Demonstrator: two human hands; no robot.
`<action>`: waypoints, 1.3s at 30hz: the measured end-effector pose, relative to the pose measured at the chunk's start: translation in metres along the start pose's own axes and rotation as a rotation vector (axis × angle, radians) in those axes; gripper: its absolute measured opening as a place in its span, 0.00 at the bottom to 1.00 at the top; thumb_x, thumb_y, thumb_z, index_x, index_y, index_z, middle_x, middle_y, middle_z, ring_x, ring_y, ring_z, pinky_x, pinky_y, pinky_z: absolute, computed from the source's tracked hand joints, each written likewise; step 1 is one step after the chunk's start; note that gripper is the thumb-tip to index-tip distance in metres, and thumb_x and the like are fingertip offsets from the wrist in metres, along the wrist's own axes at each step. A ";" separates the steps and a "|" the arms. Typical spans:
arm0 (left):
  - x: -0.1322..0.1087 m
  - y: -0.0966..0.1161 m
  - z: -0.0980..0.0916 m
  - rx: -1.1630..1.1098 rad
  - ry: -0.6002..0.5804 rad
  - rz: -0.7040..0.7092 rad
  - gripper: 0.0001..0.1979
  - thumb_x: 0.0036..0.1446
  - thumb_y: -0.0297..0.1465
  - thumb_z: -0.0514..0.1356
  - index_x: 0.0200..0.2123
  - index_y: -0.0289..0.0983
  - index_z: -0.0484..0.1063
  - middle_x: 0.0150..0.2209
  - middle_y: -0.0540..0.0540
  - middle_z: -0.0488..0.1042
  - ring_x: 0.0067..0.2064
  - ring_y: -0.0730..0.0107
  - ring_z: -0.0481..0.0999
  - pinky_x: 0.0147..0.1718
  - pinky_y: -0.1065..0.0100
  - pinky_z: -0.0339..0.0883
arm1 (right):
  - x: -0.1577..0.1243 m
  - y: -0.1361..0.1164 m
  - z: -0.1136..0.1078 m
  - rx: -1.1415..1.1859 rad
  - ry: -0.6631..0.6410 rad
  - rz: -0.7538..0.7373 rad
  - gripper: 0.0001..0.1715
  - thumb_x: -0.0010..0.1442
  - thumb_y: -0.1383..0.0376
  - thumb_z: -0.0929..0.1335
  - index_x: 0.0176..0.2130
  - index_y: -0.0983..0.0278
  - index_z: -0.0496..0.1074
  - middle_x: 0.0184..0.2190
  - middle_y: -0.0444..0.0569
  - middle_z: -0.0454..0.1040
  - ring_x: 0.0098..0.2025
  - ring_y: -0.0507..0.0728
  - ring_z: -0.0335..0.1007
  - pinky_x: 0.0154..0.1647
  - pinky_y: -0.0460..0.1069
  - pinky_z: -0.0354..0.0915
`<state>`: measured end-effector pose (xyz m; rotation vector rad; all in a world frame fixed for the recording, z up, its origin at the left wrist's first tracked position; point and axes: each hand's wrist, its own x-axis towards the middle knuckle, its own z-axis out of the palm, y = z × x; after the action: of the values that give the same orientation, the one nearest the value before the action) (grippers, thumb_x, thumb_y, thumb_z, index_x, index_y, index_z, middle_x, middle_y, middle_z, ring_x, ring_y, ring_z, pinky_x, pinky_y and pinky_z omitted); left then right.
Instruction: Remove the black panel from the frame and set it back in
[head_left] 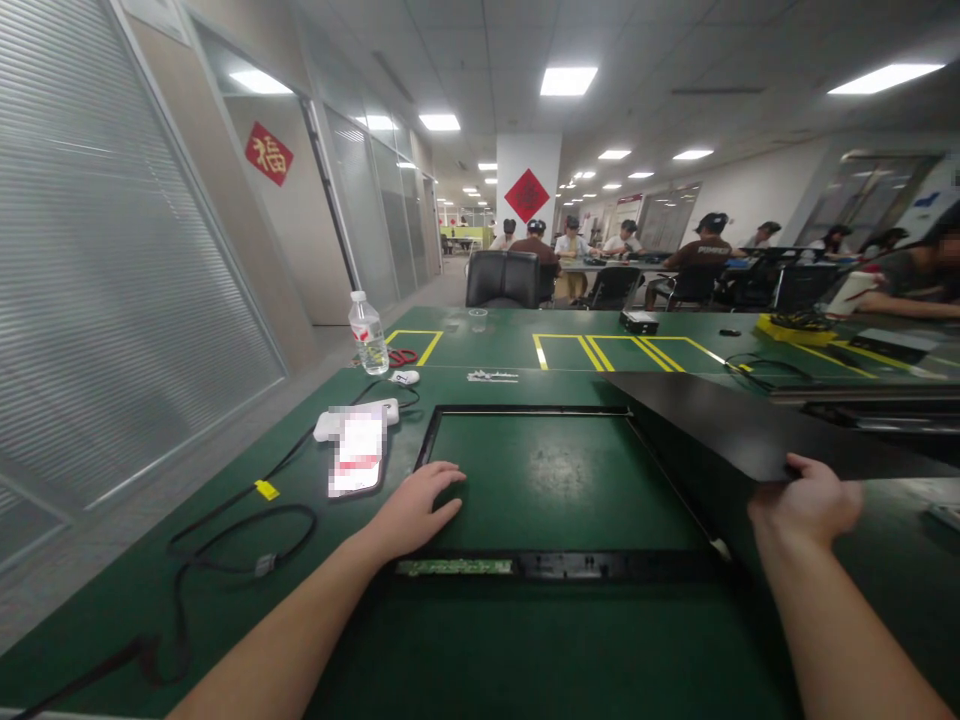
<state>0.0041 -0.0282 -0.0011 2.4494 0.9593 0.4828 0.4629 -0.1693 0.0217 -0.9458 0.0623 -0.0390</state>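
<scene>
A black rectangular frame (607, 566), like a monitor bezel, lies flat on the green table (540, 640). A green circuit board strip (454, 567) sits in its near side. My left hand (420, 505) rests over the frame's left side, fingers stretched out and apart. On the right, my right hand (810, 500) grips the edge of a large thin black panel (712, 425), thumb on top. The panel is tilted above the table beside the frame's right side. The fingers under it are hidden.
Left of the frame lie a phone (358, 455), a white power strip (330, 425) and a looped black cable (300, 510). A water bottle (368, 335) and red scissors (403, 356) stand farther back. Yellow tape (589, 352) marks the table. People sit beyond.
</scene>
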 end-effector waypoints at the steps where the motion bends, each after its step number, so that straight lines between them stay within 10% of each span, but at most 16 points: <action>1: 0.000 0.000 0.000 -0.002 -0.001 0.000 0.19 0.62 0.36 0.59 0.54 0.38 0.77 0.60 0.36 0.73 0.62 0.47 0.71 0.62 0.48 0.63 | 0.000 0.001 -0.001 -0.006 0.004 -0.014 0.21 0.39 0.77 0.64 0.31 0.59 0.54 0.33 0.40 0.65 0.41 0.52 0.72 0.36 0.46 0.73; 26: 0.000 0.004 -0.003 -0.090 0.032 -0.019 0.18 0.60 0.37 0.60 0.51 0.40 0.79 0.59 0.36 0.75 0.60 0.48 0.73 0.62 0.48 0.64 | 0.001 0.023 -0.008 -0.060 -0.203 0.072 0.27 0.38 0.69 0.70 0.36 0.56 0.55 0.33 0.37 0.67 0.36 0.53 0.71 0.33 0.48 0.71; 39: 0.006 0.002 -0.017 -0.978 0.376 -0.360 0.24 0.54 0.42 0.69 0.52 0.37 0.76 0.57 0.35 0.77 0.57 0.49 0.77 0.59 0.52 0.68 | -0.024 -0.004 -0.002 -0.024 -0.365 0.334 0.13 0.42 0.69 0.68 0.31 0.60 0.65 0.30 0.43 0.72 0.37 0.56 0.74 0.43 0.53 0.75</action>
<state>0.0014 -0.0201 0.0150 1.3085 0.9564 1.0075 0.4389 -0.1725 0.0247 -0.9439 -0.1178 0.4430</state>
